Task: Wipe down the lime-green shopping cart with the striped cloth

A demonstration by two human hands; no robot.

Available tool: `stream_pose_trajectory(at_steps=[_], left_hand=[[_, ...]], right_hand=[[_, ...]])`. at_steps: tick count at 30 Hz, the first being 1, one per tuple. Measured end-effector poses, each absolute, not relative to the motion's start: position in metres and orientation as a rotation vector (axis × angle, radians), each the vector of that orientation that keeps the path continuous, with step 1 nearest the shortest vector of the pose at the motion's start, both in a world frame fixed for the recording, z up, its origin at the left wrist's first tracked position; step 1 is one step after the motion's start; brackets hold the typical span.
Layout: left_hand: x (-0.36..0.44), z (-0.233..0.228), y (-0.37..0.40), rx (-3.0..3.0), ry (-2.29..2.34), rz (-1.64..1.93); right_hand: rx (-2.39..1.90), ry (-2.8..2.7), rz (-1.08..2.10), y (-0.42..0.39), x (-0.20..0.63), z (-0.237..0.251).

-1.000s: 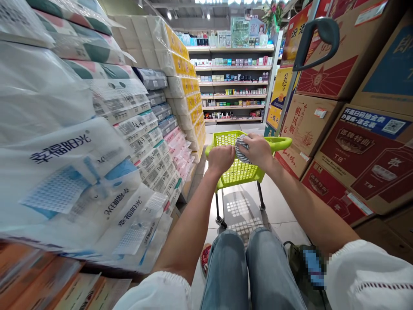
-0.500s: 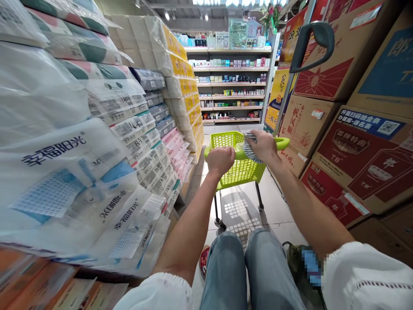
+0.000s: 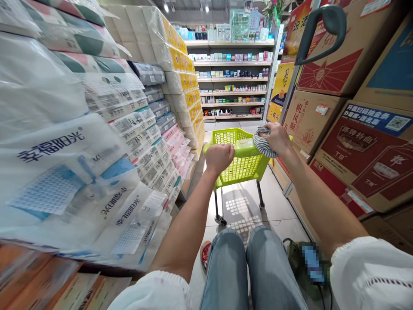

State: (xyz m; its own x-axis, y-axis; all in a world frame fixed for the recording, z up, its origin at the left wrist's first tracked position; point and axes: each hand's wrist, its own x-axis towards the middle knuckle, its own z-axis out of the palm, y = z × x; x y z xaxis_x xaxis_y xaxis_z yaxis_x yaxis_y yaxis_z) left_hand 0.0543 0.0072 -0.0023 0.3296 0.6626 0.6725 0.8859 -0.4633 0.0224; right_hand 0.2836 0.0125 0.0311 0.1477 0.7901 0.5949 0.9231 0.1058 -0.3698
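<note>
1. The left hand [image 3: 220,157] is fisted on the near rim of the lime-green plastic mesh trolley basket [image 3: 240,165].
2. The right hand [image 3: 276,137] presses a grey-striped soft cloth [image 3: 263,146] onto the right rim.
3. The cloth looks light and limp; bunch it firmly.

The near rim of the lime-green plastic mesh shopping cart [image 3: 240,161] is covered where the left hand [image 3: 220,157] closes over it and where the right hand [image 3: 276,137] presses a grey-and-white striped cloth [image 3: 263,146], whose far side is hidden under the fingers. A pixelated blue patch [image 3: 312,263] masks something on the dark bag by the right knee. The boxes and bottles on the far white store shelves [image 3: 232,82] are too small to read, and the white plastic-wrapped tissue packs [image 3: 64,150] run off the left edge.
</note>
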Motion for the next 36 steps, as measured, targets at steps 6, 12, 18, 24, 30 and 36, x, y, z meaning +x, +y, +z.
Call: stream_pose_trajectory(at_steps=[6,12,18,24,30,36], left_hand=[[0.062,-0.002,0.004,-2.198,-1.393,-0.877],[0.054,-0.003,0.005,-2.201,-1.374,-0.840],[0.045,-0.002,0.005,-2.203,-1.357,-0.852],[0.046,-0.001,0.003,-2.197,-1.398,-0.857],[0.045,0.001,0.001,-2.220,-1.438,-0.852],[0.052,0.000,0.002,-2.246,-1.410,-0.837]], right_hand=[[-1.721,-1.714,-0.331,0.000,0.229,0.034],[-1.602,-1.889,-0.398,-0.007,0.189,0.034],[-1.683,-1.801,-0.324,0.002,0.234,0.034],[-1.495,-2.007,-0.346,-0.012,0.248,0.029],[-1.345,-2.251,-0.380,-0.015,0.265,0.028],[-1.414,-2.001,-0.407,-0.028,0.205,0.024]])
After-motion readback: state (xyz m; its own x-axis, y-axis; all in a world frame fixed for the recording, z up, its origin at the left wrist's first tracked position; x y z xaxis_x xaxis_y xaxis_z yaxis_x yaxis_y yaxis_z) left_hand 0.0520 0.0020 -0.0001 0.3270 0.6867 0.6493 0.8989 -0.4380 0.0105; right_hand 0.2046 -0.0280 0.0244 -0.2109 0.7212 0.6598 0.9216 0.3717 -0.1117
